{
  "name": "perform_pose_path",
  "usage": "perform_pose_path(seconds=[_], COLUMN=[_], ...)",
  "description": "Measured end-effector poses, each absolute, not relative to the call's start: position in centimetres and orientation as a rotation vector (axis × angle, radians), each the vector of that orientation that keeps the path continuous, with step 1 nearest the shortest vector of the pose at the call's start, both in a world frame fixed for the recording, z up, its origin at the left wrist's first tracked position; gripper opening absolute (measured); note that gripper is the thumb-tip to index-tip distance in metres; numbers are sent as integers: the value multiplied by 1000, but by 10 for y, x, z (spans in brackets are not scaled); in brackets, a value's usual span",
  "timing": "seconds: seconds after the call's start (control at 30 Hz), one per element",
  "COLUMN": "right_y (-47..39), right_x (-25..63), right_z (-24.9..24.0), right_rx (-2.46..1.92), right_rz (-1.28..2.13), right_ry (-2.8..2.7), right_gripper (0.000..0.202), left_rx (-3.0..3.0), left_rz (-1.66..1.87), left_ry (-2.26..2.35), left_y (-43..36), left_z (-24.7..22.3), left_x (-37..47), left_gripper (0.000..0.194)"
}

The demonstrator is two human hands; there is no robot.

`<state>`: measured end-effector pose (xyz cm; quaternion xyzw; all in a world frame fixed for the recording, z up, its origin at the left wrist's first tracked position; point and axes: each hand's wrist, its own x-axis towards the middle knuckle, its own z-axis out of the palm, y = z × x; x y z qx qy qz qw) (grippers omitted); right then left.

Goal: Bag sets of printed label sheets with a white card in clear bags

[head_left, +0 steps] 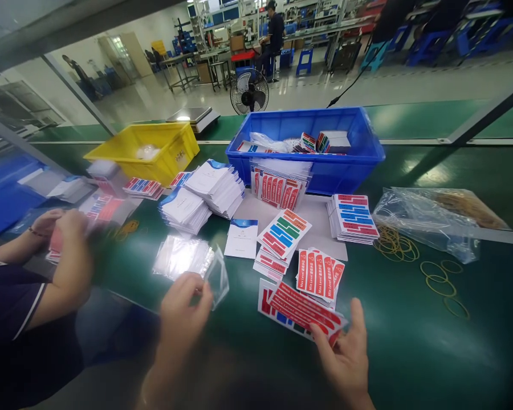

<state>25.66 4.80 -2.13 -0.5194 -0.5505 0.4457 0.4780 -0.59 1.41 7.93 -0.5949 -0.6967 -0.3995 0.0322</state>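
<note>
My left hand (183, 310) pinches the edge of a clear plastic bag (220, 279), raised beside a pile of similar clear bags (177, 256). Between the thumb and fingers of my right hand (344, 353) are sticker sheets (303, 307); a red one lies over another with red, blue and green marks. Just beyond them sits a stack of red level-label sheets (318, 276). Farther up is a pile topped by a multicoloured sticker sheet (284, 233), next to a white booklet (241, 238) with a blue top.
A blue bin (303, 165) and a yellow bin (141, 162) stand at the back. Booklet stacks (216, 185), blue-and-red sheets (354, 216) and rubber bands (395, 245) lie around. At left, a co-worker's hands (66, 225) handle sheets.
</note>
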Motion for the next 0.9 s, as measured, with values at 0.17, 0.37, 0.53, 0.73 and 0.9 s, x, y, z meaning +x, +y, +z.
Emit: perform_pose_path(seconds=[0.17,0.37,0.53,0.73,0.9], right_y=[51,53,48,45,40], right_x=[262,259,262,267,266], right_z=[-36,-33,-30,-30,-21], right_rx=[-1123,-1133,-1353,-1429,-1552], right_rz=[1116,1217,1426,1649,1661], right_ry=[-1741,-1734,-1257,-807,-774], right_gripper=[55,23,32,44,49], left_rx=[-1694,-1959,-2189,-2298,-2300], left_rz=[-1207,-1044,-775,-792,-847], left_ry=[-1942,-2166,-2341,-2455,-2473], left_y=[13,31,35,30,30], left_z=[84,53,14,-2,-7], left_x=[-16,-3,22,49,60], left_gripper=[16,15,15,14,13])
